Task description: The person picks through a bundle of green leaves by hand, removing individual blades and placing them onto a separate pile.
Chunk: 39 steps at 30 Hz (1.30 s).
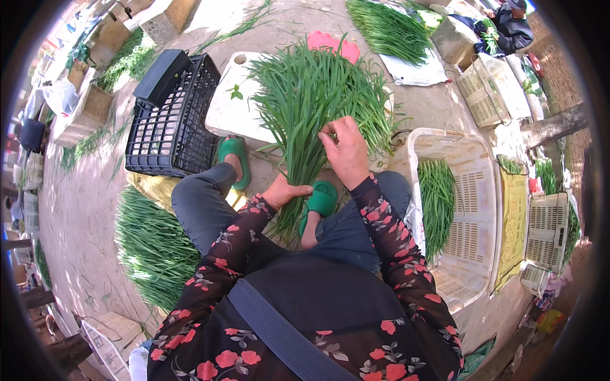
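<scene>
My left hand [282, 191] is closed around the lower stalks of a bunch of green garlic chives [302, 138], thumb across the front. The leaves fan out upward, away from me. My right hand [347, 151] is at the bunch's right edge, thumb and forefinger tips together against the leaves; whether a leaf is pinched between them is unclear. Beyond, a loose heap of chives [369, 100] lies on a white foam block [224, 107]. A pink scalloped plastic piece [350, 49] shows behind the heap. Green slippers [242, 164] are on my feet below.
At left stand a black plastic crate [174, 128] with a dark box [162, 78] on top, and a chive pile [152, 247]. At right, a white plastic basket [472, 185] holds chives [436, 205]. More chives [391, 31] lie on a white sheet. A person [512, 28] sits far right.
</scene>
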Motion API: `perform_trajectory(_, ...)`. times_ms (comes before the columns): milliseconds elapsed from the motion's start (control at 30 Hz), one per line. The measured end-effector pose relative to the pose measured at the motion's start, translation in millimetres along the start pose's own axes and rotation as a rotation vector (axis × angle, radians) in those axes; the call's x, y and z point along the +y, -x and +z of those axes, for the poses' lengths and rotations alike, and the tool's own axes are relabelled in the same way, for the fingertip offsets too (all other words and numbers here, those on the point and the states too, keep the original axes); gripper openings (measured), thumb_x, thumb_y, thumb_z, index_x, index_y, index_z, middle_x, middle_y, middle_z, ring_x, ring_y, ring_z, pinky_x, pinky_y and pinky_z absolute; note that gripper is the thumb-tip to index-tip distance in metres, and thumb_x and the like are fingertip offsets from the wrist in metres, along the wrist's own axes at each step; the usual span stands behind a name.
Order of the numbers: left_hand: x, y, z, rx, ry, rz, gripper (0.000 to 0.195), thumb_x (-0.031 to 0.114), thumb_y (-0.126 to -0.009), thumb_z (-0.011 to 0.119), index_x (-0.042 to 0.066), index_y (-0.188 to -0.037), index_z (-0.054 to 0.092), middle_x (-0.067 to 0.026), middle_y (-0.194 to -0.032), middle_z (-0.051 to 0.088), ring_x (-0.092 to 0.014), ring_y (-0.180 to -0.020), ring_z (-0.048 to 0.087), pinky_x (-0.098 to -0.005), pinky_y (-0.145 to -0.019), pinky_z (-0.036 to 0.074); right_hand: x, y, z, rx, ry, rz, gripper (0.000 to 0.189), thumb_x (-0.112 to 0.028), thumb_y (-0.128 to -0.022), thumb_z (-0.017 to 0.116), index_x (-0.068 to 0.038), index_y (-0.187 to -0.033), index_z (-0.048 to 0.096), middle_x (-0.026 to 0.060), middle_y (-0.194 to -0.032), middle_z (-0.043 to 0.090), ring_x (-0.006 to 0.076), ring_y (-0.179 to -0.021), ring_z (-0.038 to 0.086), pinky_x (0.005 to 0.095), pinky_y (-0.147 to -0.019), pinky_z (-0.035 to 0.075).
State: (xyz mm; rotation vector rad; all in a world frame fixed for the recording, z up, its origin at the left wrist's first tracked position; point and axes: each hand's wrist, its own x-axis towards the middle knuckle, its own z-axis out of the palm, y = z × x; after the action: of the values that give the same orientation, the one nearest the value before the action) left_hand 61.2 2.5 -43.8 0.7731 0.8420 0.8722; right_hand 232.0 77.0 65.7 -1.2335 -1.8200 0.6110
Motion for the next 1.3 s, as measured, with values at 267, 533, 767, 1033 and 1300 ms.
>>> perform_trajectory(267,4.1,1.4,-2.2,-0.042,-0.041,-0.013,0.028,0.004,-0.08,0.072,0.002,-0.104,0.059,-0.0036,-0.082,0.064,-0.014,-0.072,0.061,-0.029,-0.067,0.05,6.2,-12.4,-38.9,-0.037,-1.369,0.661,0.002,-0.007,-0.09,0.062,-0.009,-0.089,0.062,0.0047,-0.089,0.066,0.0124,-0.071,0.062,0.0243,-0.056,0.049)
perform_trajectory(533,11.1,2.8,0.6,-0.144,0.0,-0.014,0.027,0.006,-0.08,0.07,0.001,-0.103,0.058,-0.0054,-0.079,0.063,-0.016,-0.07,0.061,-0.0299,-0.066,0.05,-4.1,-44.7,-61.4,-0.112,-0.495,0.328,0.02,-0.013,-0.086,0.067,0.003,-0.098,0.066,0.002,-0.082,0.065,0.0071,-0.07,0.056,0.022,-0.063,0.047)
perform_trajectory(767,24.5,7.8,8.7,-0.215,0.014,-0.018,0.032,0.01,-0.078,0.072,0.001,-0.105,0.057,-0.007,-0.077,0.061,-0.018,-0.07,0.059,-0.032,-0.066,0.048,8.7,-47.7,-47.3,-0.284,-0.309,0.256,0.026,-0.018,-0.08,0.072,0.004,-0.092,0.066,0.0045,-0.081,0.066,0.0101,-0.071,0.057,0.0256,-0.067,0.046)
perform_trajectory(1033,13.3,6.1,-7.3,-0.234,0.049,0.016,0.031,0.023,-0.079,0.073,0.001,-0.094,0.058,-0.0085,-0.072,0.057,-0.02,-0.069,0.055,-0.0323,-0.065,0.043,6.8,-30.5,-86.6,-0.265,-0.341,0.309,0.021,-0.017,-0.085,0.068,0.003,-0.09,0.065,0.0,-0.076,0.062,0.0062,-0.067,0.053,0.0228,-0.061,0.044)
perform_trajectory(1300,16.8,10.3,-5.1,-0.25,0.006,-0.005,0.03,0.022,-0.079,0.073,0.0,-0.093,0.059,-0.0083,-0.072,0.058,-0.019,-0.067,0.055,-0.032,-0.064,0.043,6.3,-69.2,-111.2,-0.076,-0.225,0.101,0.021,-0.016,-0.087,0.065,0.002,-0.098,0.065,0.0018,-0.079,0.064,0.0091,-0.07,0.058,0.0245,-0.065,0.047)
